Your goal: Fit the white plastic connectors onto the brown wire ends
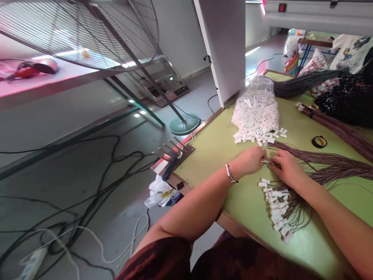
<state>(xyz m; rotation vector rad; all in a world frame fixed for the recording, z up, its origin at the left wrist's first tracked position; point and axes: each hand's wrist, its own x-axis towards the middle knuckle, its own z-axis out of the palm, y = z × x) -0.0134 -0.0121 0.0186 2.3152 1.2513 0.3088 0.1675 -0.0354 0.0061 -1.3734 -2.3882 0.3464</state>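
My left hand point(253, 160) is closed, its fingertips at small metal wire ends point(266, 162) between the two hands. Close by on the right, my right hand point(287, 166) has its fingers pressed together on thin dark wires. Behind the hands lies a bundle of brown wires point(309, 155), running off to the right. A clear plastic bag of white connectors point(256, 112) stands beyond them, with loose connectors spilled at its mouth. Nearer my body, wires with white connectors on their ends point(276, 210) lie in a pile on the green table point(210, 155).
A black tape roll point(319, 142) lies right of the bag. More brown wires point(344, 128) and black wires point(305, 83) are at the back right. A pronged rack point(175, 151) sits at the table's left corner; a fan point(87, 35) and floor cables are farther left.
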